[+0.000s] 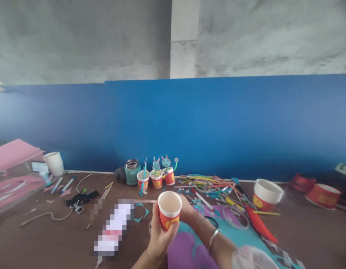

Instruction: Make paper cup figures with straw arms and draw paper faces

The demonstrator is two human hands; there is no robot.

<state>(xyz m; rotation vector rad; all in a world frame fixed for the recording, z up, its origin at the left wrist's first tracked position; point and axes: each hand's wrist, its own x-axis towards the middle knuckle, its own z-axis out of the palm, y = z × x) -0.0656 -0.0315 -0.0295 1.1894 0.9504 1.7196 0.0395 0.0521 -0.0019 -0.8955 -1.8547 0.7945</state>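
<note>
A red and white paper cup (170,215) stands nearly upright in my left hand (161,233), the fingers and thumb wrapped round its sides. I look down into its mouth and see a pale inside. My right hand (186,210) is at the cup's far right side, and the cup hides its fingers. A thin pale strip (146,201) runs out to the left behind the cup; what holds it is hidden. Purple paper (181,250) and a teal sheet (226,231) lie under my right forearm. Left of my hands is a teal paper cut-out (140,213) with a round hole.
Behind stand cups with cat figures (156,181) and a teal flask (132,172). Coloured sticks (206,183), a red cutter-like tool (259,224) and stacked cups (266,194) lie right. Left are a cable (53,215), pink paper (15,157) and a blurred-out device (113,228).
</note>
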